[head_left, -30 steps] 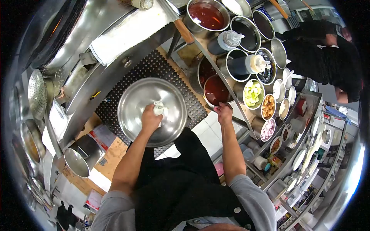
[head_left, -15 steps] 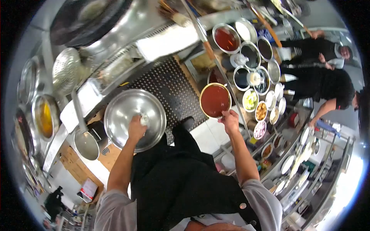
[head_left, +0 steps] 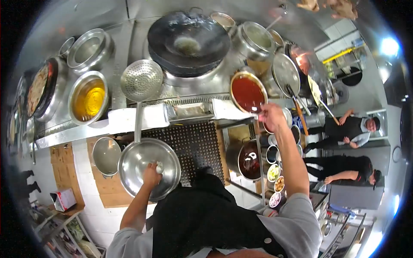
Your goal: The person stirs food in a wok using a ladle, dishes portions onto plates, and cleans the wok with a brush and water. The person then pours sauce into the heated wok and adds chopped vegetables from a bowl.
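My left hand (head_left: 151, 177) is closed around a whitish knob-like piece in the middle of a wide, round steel lid or bowl (head_left: 131, 165); I cannot tell which. At the stove's front edge, my right hand (head_left: 272, 118) grips the near rim of a round pot of red sauce (head_left: 248, 92). Left of that pot, a perforated skimmer (head_left: 142, 81) lies with its long handle hanging over the edge towards the steel lid or bowl. Behind them sits a large dark wok (head_left: 189, 45). A deeper pot of dark red sauce (head_left: 250, 158) stands below my right forearm.
A pot of yellow liquid (head_left: 88, 99) stands on the counter at left. White cloths (head_left: 137, 119) cover parts of the stove edge. Several ingredient containers (head_left: 273, 173) line the right side. Two people (head_left: 350, 170) are at far right. A black perforated mat (head_left: 193, 144) covers the floor.
My right hand has carried the pot of red sauce forward to the stove edge. The view has swung towards the stove. My left hand keeps its hold.
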The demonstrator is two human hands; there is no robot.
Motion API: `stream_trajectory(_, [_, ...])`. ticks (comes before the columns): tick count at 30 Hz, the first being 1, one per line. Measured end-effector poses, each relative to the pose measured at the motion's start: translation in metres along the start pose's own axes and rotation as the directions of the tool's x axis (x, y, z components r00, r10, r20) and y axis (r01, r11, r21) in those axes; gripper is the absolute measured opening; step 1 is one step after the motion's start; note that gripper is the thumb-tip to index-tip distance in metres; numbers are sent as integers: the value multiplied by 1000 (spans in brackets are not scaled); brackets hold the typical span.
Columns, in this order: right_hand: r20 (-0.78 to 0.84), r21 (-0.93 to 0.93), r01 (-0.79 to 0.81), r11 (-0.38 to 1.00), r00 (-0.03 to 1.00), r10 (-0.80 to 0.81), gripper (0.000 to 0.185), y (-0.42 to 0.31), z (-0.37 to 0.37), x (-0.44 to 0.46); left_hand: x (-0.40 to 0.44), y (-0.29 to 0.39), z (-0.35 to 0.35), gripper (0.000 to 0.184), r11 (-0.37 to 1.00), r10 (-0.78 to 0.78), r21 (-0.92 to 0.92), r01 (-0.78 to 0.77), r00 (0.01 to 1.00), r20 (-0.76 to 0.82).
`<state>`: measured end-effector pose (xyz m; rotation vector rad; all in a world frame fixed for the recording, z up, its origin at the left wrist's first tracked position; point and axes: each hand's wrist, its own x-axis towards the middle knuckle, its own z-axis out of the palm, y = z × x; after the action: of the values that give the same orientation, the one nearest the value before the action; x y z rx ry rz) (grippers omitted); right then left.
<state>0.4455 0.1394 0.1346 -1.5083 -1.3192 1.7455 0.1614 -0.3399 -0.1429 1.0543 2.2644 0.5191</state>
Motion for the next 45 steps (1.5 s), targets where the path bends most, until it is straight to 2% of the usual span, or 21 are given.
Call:
stream_trajectory(6, [69,-45,136,990,989,-133,9,-62,91,148,-28,-8,-2,48,985,-169,-49,167,984,-53])
stream_trajectory(10, [111,-104,137,985,986,-126,7,-83,146,232,-44,-3,-7,35,976,-215,-91,199,945,-246])
stream_trajectory(14, [86,-248,184,951,982,-167,9,-91,183,300,-65,3,13,29,954,-299,-131,269,860,-413])
stream_trajectory(18, [89,-380,245,892,969,-229,12,-100,202,343,-85,19,26,27,926,-376,-159,342,802,-465])
stream_trajectory(20, [50,-540,348,766,922,-383,18,-109,207,351,-90,29,34,28,902,-429,-180,393,769,-473])
stream_trajectory(21, [61,-602,330,727,927,-371,21,-116,211,359,-91,33,39,29,882,-468,-197,428,746,-474])
stream_trajectory(22, [51,-691,332,642,908,-415,18,-130,219,337,-91,34,44,29,878,-476,-204,434,740,-475])
stream_trajectory(24, [218,-858,431,280,798,-562,22,-139,217,352,-91,33,56,31,859,-512,-251,447,714,-478])
stream_trajectory(25, [223,-860,432,273,798,-560,22,-143,216,371,-90,32,60,31,855,-518,-257,450,712,-474])
stream_trajectory(26, [470,-882,402,-246,703,-534,25,-144,217,400,-88,30,62,31,846,-533,-271,460,709,-461])
stream_trajectory(27, [673,-659,280,-698,634,-380,28,-144,218,415,-86,29,62,32,837,-547,-284,468,707,-448])
stream_trajectory(28, [673,-657,279,-701,636,-378,28,-146,219,412,-82,28,62,32,836,-549,-286,468,708,-445])
stream_trajectory(34, [460,-878,359,-315,454,-763,28,-201,239,313,-64,3,49,35,876,-477,-281,391,785,-396])
stream_trajectory(36, [340,-932,276,-233,451,-825,26,-214,241,287,-55,-11,44,39,884,-460,-283,373,801,-384])
stream_trajectory(37, [281,-947,277,-163,470,-837,25,-214,236,287,-51,-17,42,44,885,-455,-290,364,809,-373])
stream_trajectory(39, [114,-900,393,187,628,-769,23,-193,210,313,-41,-28,36,52,891,-436,-301,341,830,-349])
stream_trajectory(40, [37,-751,454,480,754,-655,23,-176,195,339,-35,-31,30,52,899,-416,-293,324,840,-349])
stream_trajectory(41, [-27,-473,415,777,875,-483,22,-157,183,358,-31,-32,25,51,922,-367,-263,283,854,-368])
stream_trajectory(42, [-47,-181,288,940,953,-301,22,-133,169,378,-27,-31,21,50,943,-315,-231,240,869,-382])
stream_trajectory(44, [-60,37,146,989,988,-144,19,-99,173,309,-16,-23,5,47,933,-314,-264,245,912,-264])
stream_trajectory(45, [-26,140,103,985,995,-101,19,-79,166,299,-13,-23,4,43,949,-260,-253,188,920,-292])
